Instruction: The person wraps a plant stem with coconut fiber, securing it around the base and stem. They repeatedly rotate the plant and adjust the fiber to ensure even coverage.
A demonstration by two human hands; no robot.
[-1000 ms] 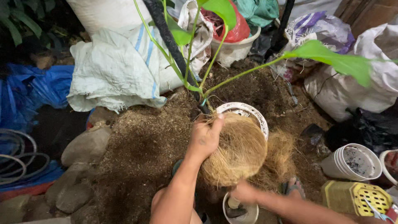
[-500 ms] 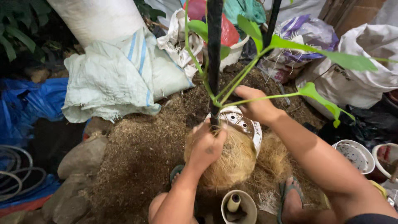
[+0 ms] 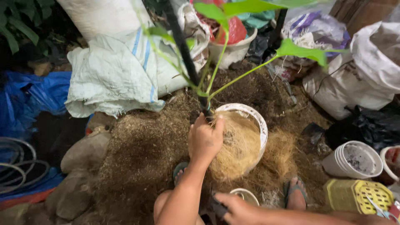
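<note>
Soil heap [image 3: 137, 166] spreads left of white pot [image 3: 261, 125]. Coconut fibre [image 3: 237, 150] fills pot, spills over near rim. Plant [image 3: 216, 75] rises from pot's far-left edge. Left hand [image 3: 205, 139] closed round plant base at pot. Right hand [image 3: 239, 210] below pot, gripping dark object; kind unclear.

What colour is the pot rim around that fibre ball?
White; the pot rim shows best in the head view, beside the left hand gripping the dark stake.

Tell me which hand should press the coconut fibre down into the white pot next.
Right, probably. The left hand grips the plant stem above the white pot, holding it upright. The right hand is off the plant, beside a small white cup, near the coconut fibre.
</note>
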